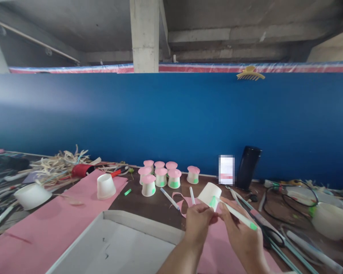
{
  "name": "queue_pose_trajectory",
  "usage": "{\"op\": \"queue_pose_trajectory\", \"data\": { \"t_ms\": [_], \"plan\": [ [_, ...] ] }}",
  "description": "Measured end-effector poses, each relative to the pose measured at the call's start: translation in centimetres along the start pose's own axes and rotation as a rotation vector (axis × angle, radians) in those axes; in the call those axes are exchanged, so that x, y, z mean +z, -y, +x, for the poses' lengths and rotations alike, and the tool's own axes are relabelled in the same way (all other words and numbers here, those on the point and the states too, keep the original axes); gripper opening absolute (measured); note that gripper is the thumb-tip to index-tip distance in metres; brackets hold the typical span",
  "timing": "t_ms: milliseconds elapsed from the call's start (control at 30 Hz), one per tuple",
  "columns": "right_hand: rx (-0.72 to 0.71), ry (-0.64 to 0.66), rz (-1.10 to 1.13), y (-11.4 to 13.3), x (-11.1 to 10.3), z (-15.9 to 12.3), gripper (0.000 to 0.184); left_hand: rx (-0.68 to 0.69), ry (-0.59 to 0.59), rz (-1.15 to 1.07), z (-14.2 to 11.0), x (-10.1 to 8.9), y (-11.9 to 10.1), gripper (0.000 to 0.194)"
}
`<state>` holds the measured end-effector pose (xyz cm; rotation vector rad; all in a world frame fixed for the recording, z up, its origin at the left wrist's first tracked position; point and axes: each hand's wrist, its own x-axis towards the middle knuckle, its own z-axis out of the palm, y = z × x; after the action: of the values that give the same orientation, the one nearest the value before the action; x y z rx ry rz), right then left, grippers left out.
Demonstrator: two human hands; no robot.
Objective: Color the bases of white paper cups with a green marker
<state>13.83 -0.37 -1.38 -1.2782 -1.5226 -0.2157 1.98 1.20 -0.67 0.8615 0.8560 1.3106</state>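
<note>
Head view: my left hand (198, 220) pinches the tilted white cup (208, 193) above the pink sheet (217, 243); my right hand (242, 230) grips the marker (240, 215), its tip seemingly on the green patch (213, 201). A loose pinch could let the cup roll and the stroke stray; ink, if wet, could smear under my thumb. Pink-topped cups (148, 187) stand toward the far edge of the bench (140, 208).

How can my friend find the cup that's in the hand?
Below the blue panel, look to the right of the pink-topped cups and nearer. There the left hand holds a tilted white cup, and the right hand a white marker. Like its neighbours it has green on it, but no pink shows, and it alone is held.
</note>
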Motion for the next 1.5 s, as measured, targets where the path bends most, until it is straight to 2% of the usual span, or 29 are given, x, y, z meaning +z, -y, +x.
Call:
{"op": "queue_pose_trajectory", "data": {
  "t_ms": [167,433,600,767,900,1067,1200,1400,1500],
  "plan": [
    [0.052,0.053,0.005,0.2,-0.2,0.1,0.031,-0.002,-0.002,-0.004,-0.1,0.0,0.1,0.012],
    [0.045,0.041,0.005,0.0,-0.1,0.0,0.03,-0.014,-0.002,-0.009,-0.1,0.0,-0.1,0.013],
    [-0.017,-0.014,-0.002,0.0,0.0,0.0,0.028,0.002,0.0,-0.021,0.0,0.0,0.1,0.014],
    [0.029,0.003,0.075,-0.1,0.0,-0.1,0.026,-0.077,0.001,-0.218,-0.1,-0.1,0.4,0.02],
    [0.03,-0.021,0.143,-0.4,0.2,-0.5,0.026,-0.115,-0.019,-0.352,0.0,-0.4,0.5,0.015],
    [0.029,0.078,0.211,-0.8,0.5,-0.9,0.026,-0.159,-0.033,-0.449,0.2,-0.5,0.4,0.008],
    [0.032,0.114,0.17,-0.7,0.5,-0.8,0.026,-0.151,-0.017,-0.4,0.0,-0.4,0.3,0.011],
    [-0.019,0.082,0.117,0.0,0.3,-0.4,0.026,-0.108,0.024,-0.328,0.0,-0.4,0.6,0.019],
    [-0.011,0.129,0.143,0.4,0.2,-0.4,0.026,-0.078,0.055,-0.318,0.1,-0.4,0.5,0.02]
  ]
}}
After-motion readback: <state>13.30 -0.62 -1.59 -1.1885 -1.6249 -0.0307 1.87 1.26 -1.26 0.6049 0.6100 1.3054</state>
